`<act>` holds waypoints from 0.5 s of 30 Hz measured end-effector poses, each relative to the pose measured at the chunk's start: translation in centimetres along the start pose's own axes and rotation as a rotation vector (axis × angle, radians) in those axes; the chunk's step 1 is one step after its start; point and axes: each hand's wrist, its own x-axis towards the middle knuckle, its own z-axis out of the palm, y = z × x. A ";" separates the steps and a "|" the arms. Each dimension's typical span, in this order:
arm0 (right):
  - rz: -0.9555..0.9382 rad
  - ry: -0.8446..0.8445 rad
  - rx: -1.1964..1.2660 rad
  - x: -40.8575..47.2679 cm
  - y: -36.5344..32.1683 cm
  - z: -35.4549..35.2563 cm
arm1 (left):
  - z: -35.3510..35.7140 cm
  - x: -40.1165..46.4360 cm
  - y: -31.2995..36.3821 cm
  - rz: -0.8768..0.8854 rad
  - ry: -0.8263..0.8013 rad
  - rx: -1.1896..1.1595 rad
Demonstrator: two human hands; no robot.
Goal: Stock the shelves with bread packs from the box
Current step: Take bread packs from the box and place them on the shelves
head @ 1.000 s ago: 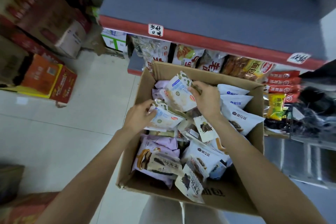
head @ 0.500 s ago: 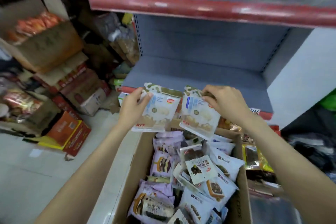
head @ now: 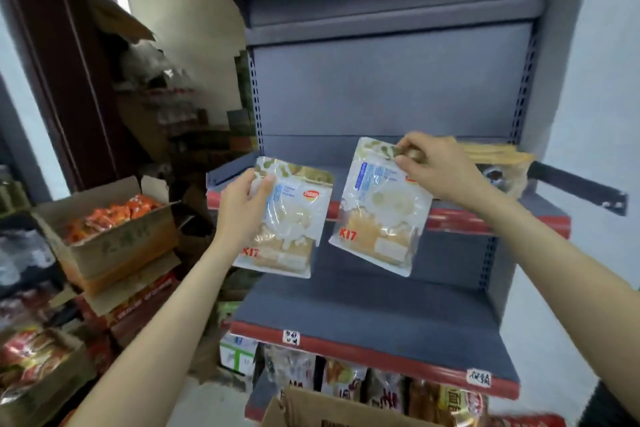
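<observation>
An open carton of orange snack packets point(head: 110, 215) sits on stacked cartons point(head: 138, 302) at left

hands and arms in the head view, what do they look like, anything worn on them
Both forearms are bare from where they enter the bottom of the frame: no sleeves show. The left hand and right hand wear no gloves, and no watch, bracelet or ring is visible on either. The fingernails look short and unpainted, though motion blur softens such detail.
</observation>
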 end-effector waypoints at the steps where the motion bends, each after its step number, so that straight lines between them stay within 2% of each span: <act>1: 0.014 0.013 -0.005 1.2 0.2 -0.6 | 0.2 1.2 0.4 0.003 0.019 -0.042; 4: 0.018 -0.014 -0.010 4.4 0.8 -1.6 | 1.0 4.6 1.6 0.048 0.070 -0.056; 9: 0.041 -0.013 0.013 9.6 2.6 -1.3 | 3.0 9.9 2.3 0.115 0.162 0.215; 15: 0.142 0.039 -0.043 15.1 5.8 0.5 | 6.0 15.0 0.9 0.022 0.181 0.142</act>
